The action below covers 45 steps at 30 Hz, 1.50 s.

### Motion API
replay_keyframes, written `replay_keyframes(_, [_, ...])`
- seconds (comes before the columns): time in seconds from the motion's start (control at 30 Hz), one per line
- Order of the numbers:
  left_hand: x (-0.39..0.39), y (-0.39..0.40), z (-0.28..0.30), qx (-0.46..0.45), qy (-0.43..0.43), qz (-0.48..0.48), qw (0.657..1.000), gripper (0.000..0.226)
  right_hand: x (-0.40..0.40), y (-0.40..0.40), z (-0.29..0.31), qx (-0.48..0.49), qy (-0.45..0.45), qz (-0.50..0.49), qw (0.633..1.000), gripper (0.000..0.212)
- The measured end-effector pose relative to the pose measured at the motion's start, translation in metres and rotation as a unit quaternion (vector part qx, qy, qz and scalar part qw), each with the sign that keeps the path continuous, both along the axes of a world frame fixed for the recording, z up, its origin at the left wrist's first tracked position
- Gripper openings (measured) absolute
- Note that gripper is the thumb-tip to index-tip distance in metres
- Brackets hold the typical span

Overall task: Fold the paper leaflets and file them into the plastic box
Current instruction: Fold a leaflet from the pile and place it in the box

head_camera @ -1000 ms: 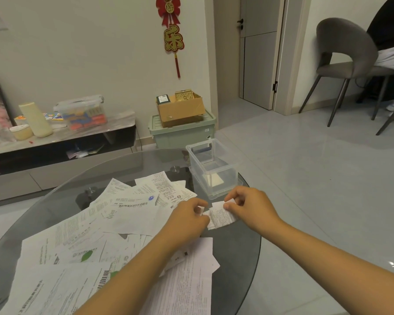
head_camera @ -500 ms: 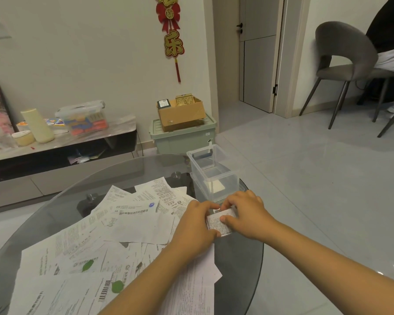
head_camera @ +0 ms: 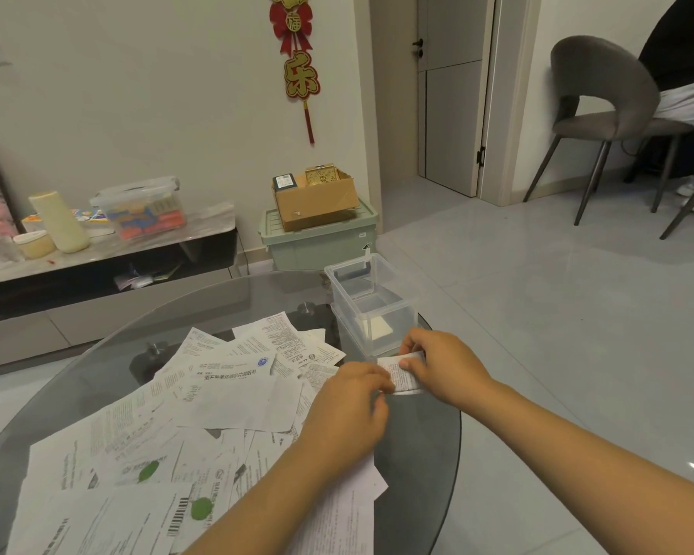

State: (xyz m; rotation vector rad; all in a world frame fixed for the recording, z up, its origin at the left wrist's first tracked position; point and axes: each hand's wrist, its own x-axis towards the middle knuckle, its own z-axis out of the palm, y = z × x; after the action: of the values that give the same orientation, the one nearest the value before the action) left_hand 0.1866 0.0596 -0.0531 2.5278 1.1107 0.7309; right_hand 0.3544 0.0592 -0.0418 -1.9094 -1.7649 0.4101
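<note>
Both hands meet over a small folded leaflet [head_camera: 402, 373] just in front of the clear plastic box [head_camera: 371, 304], which stands open near the far edge of the round glass table [head_camera: 417, 442]. The left hand [head_camera: 347, 414] pinches the leaflet's near left corner with curled fingertips; the right hand [head_camera: 443, 368] grips its right side, thumb on top and fingers curled over the far edge. The leaflet is held low over the glass, close to the box's front wall. Inside the box, a pale folded paper [head_camera: 377, 327] lies on the bottom. To the left of the box, a loose spread of unfolded printed leaflets [head_camera: 201, 402] covers the table, overlapping one another, some under the left forearm.
</note>
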Motion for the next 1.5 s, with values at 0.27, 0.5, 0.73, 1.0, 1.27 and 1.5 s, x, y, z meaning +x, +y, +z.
replay_keyframes(0.27, [-0.003,-0.004,0.005,-0.018,0.103,-0.027,0.994,0.041,0.003,-0.009,0.003,-0.035,-0.174,0.094,0.980,0.046])
replay_keyframes(0.5, [-0.006,-0.003,0.003,-0.038,0.091,-0.016,0.995,0.039,0.004,-0.011,-0.008,-0.042,-0.163,0.116,0.979,0.042])
replay_keyframes(0.73, [-0.007,-0.003,0.002,-0.032,0.112,-0.018,0.993,0.040,-0.005,-0.008,-0.009,-0.031,-0.163,0.090,0.982,0.041])
replay_keyframes(1.0, [-0.010,-0.007,0.006,0.001,0.216,-0.007,0.976,0.050,-0.007,-0.021,-0.005,-0.048,-0.259,0.097,0.960,0.044])
replay_keyframes(1.27, [-0.011,-0.009,0.003,-0.023,0.252,0.016,0.967,0.055,-0.009,-0.026,-0.002,-0.097,-0.250,0.081,0.960,0.048])
replay_keyframes(1.5, [-0.012,-0.002,0.003,-0.057,0.231,0.020,0.971,0.050,-0.014,-0.040,-0.002,-0.033,-0.293,0.081,0.952,0.044])
